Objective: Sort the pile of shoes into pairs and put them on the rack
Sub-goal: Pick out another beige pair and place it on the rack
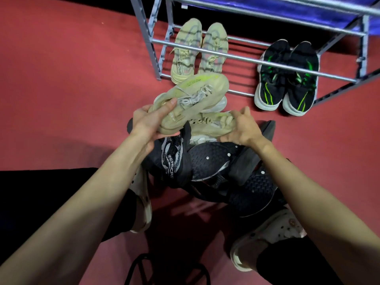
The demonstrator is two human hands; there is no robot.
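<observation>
The left hand (147, 122) has its grip clamped on a beige sneaker (193, 93), thumb across the upper near the laces, holding it raised above the pile of shoes (207, 161). The right hand (240, 128) has its grip closed on the toe end of a second beige sneaker (209, 125), which lies just below the first and on top of the pile.

The pile sits on the red floor (61, 79) just in front of the rack (257, 62). It holds dark shoes, one showing a black studded sole (211, 159) and one with white lettering on its black upper (171, 161).

On the rack's lowest rails stand two sorted pairs, toes pointing away from the pile: a pale beige pair (199, 48) toward the rack's left end and a black pair with green stripes (287, 77) toward its right end, well apart from each other. A purple shelf (287, 11) covers the rack's upper level.

The person's own white clogs (271, 233) flank the pile.
</observation>
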